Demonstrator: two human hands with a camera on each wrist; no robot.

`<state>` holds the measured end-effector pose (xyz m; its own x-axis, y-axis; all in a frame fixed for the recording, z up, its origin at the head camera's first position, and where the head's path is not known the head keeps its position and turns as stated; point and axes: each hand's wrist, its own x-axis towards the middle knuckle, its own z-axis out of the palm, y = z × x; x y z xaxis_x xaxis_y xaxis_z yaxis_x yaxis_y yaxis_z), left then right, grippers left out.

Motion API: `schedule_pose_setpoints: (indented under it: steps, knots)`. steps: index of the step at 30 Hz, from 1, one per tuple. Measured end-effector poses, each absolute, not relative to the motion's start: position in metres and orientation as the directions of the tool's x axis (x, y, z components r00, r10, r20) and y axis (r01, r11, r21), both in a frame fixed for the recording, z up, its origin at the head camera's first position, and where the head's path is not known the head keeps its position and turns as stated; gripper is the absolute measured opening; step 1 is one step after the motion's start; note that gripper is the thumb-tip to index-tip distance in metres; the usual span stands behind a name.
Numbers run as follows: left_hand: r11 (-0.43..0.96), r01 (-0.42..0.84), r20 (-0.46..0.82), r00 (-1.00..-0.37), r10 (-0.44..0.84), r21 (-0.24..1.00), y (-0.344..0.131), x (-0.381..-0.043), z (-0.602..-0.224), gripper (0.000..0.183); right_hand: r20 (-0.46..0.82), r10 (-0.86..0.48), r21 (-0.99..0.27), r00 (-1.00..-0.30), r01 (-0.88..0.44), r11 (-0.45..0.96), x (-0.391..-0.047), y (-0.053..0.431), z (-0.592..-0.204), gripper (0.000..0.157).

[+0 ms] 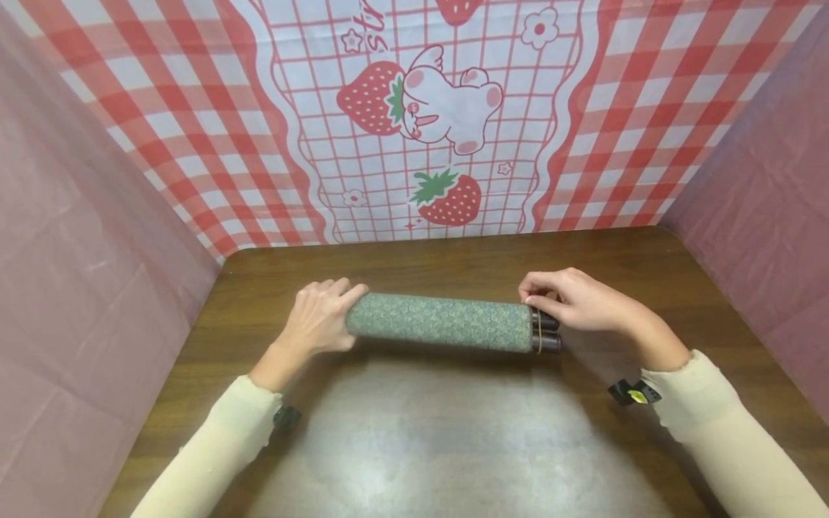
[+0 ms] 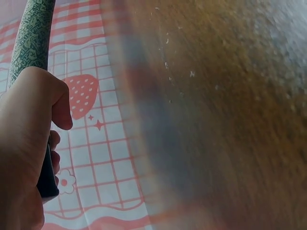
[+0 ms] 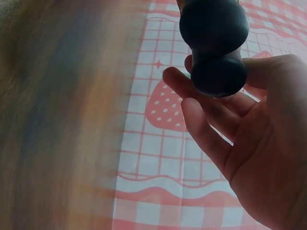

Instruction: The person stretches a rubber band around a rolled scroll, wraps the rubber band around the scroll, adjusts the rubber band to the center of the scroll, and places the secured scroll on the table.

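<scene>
A rolled scroll in green patterned cloth is held up nearly level over the table, its two dark roller ends jutting out at the right. My left hand grips its left end, and a dark roller knob shows below the curled fingers in the left wrist view. At the other end, a thin elastic band loops around the rollers. My right hand pinches at the band's top with thumb and forefinger. From the right wrist, the round knobs partly hide those fingertips.
A brown wooden table lies below, with glare near its front. Behind it hangs a red and white checked cloth with strawberry prints. Pinkish sheets close off both sides. Small dark devices sit at the wrists.
</scene>
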<state>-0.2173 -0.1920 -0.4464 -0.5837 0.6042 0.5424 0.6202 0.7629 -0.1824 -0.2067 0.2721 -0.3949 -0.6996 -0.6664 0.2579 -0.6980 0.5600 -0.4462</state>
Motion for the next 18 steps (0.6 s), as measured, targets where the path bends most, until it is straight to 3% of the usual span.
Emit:
schedule_pose_setpoints:
  steps: [11, 18]
  knots:
    - [0.818, 0.563, 0.522, -0.666, 0.533, -0.116, -0.1918, -0.2179, -0.4451, 0.070, 0.378, -0.500, -0.447, -0.779, -0.627, 0.638, -0.2073, 0.2717, -0.3938, 0.018]
    - [0.878, 0.478, 0.434, -0.790, 0.434, -0.008, -0.1923, -0.2158, -0.4411, 0.072, 0.566, -0.412, -0.398, -0.714, -0.674, 0.622, -0.2079, 0.2694, -0.4012, 0.023]
